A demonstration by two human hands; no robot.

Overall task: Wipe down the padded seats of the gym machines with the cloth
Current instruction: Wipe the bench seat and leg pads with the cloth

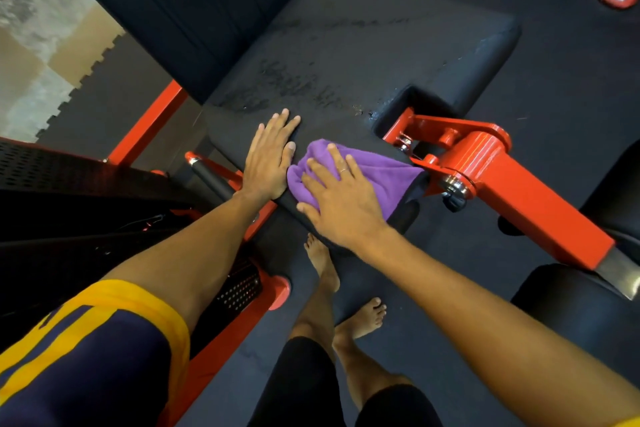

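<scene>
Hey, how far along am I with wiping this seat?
Looks done: damp streaks cross the middle of the black padded seat. In hand: the right hand presses the purple cloth on the seat's near edge, while the left hand rests flat beside it. Left: the black backrest pad shows no streaks, and the dark rounded pads at the lower right look untouched.

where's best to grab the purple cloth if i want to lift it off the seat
Pinch the bunched fold at the left edge of the cloth, coming from above. It looks raised off the seat, while the rest lies flat under the right hand or drapes over the seat's near edge.
</scene>
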